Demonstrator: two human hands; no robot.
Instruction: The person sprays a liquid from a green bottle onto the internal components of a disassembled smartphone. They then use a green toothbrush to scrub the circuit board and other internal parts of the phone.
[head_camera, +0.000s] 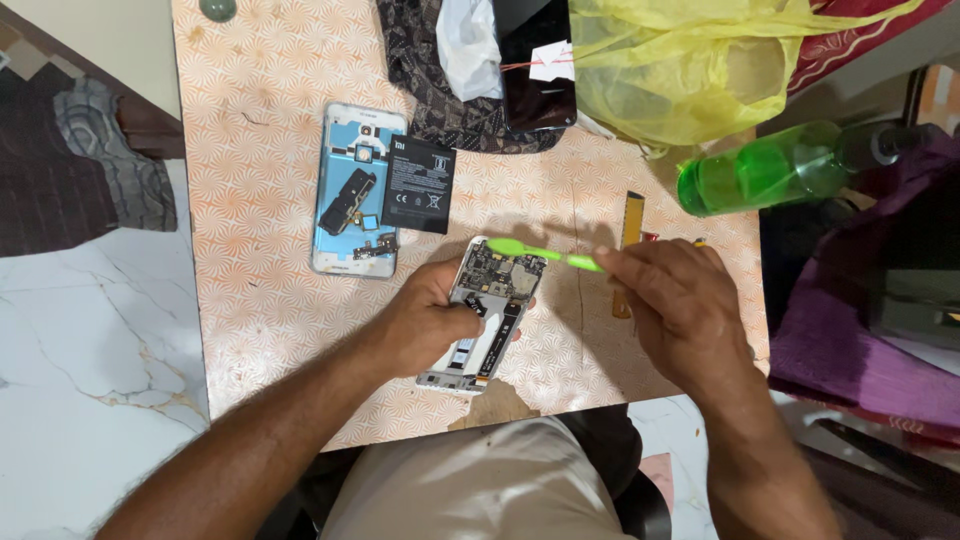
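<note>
Opened phone (487, 312) is partly hidden under the left hand (425, 318), which is clamped around its middle. Right hand (680, 300) pinches a green brush (545, 253), whose handle end it hides; the bristles touch the phone's top.

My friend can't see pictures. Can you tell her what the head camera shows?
A person's left hand holds an opened phone on a patterned table while the right hand brushes its circuit board with a green toothbrush. A phone back cover, black battery and green bottle lie nearby.
</note>
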